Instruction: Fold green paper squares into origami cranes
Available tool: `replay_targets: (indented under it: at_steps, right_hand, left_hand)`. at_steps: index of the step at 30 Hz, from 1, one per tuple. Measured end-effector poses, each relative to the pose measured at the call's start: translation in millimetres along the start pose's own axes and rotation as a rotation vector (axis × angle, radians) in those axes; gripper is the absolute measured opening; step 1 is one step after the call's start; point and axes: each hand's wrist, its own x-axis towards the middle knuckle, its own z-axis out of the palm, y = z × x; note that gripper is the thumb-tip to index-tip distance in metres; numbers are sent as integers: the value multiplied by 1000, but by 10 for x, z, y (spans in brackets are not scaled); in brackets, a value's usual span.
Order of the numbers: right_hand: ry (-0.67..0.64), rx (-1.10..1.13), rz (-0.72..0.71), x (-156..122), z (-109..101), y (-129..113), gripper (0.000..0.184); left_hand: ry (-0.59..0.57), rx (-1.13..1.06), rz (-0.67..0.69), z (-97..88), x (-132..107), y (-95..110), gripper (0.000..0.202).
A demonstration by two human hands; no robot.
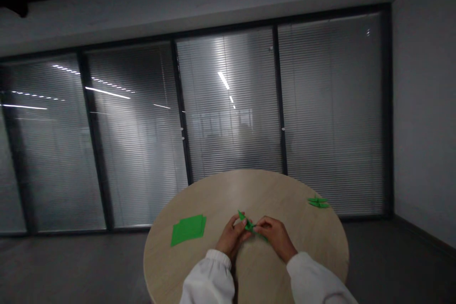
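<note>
A small folded piece of green paper (249, 224) is held above the middle of the round table, its pointed end sticking up to the left. My left hand (233, 236) is closed around its left side, thumb on top. With pinched fingers, my right hand (273, 232) grips the paper's right side; a strip of green shows below those fingers. The exact folded shape is partly hidden by my fingers. Left of my hands lies a stack of flat green paper sheets (188, 230), slightly fanned.
The round wooden table (249, 183) has small folded green paper pieces (318, 202) near its right edge. Behind it stands a glass partition (231, 104) with blinds and dark frames. A plain wall (423, 104) is on the right.
</note>
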Motion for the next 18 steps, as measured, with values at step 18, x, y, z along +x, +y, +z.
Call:
replay_targets:
  at_steps: [18]
  right_hand:
    - [47, 404, 177, -12, -79, -75, 47]
  left_hand:
    - [-223, 168, 65, -75, 58, -69, 66]
